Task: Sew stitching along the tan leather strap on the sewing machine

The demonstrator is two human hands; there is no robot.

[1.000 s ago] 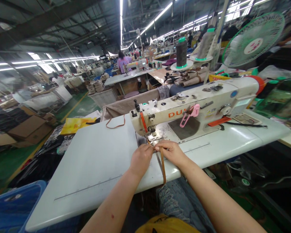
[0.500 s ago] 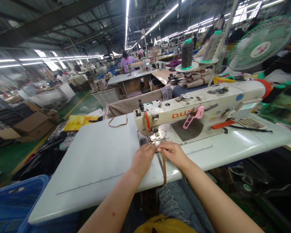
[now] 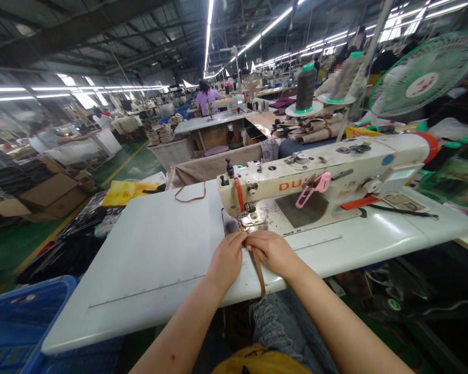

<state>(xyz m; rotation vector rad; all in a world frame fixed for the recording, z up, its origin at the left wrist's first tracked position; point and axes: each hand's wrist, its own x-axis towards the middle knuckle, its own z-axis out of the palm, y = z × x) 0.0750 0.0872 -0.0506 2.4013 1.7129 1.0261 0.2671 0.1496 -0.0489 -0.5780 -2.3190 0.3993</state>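
A narrow brown strap (image 3: 259, 272) runs from the needle area of the sewing machine (image 3: 265, 184) toward me and hangs over the table's front edge. Just in front of the presser foot (image 3: 250, 221), my left hand (image 3: 230, 255) pinches the strap, its fingertips closed. My right hand (image 3: 271, 252) is closed on the same strap, its fingertips touching those of my left. The strap's part between the fingertips is hidden. A pink-handled thread snipper (image 3: 314, 188) rests against the machine's arm.
The white table (image 3: 152, 259) carries a thin brown strip (image 3: 190, 199) near its back edge. A blue crate (image 3: 31, 322) stands at the lower left. Thread cones (image 3: 305, 89) and a green fan (image 3: 423, 78) rise behind the machine. A person in purple (image 3: 206, 97) sits farther back.
My right hand has moved slightly left, up against my left hand. The strap's hanging part has shifted and now lies closer together as one band. The view has tilted a little.
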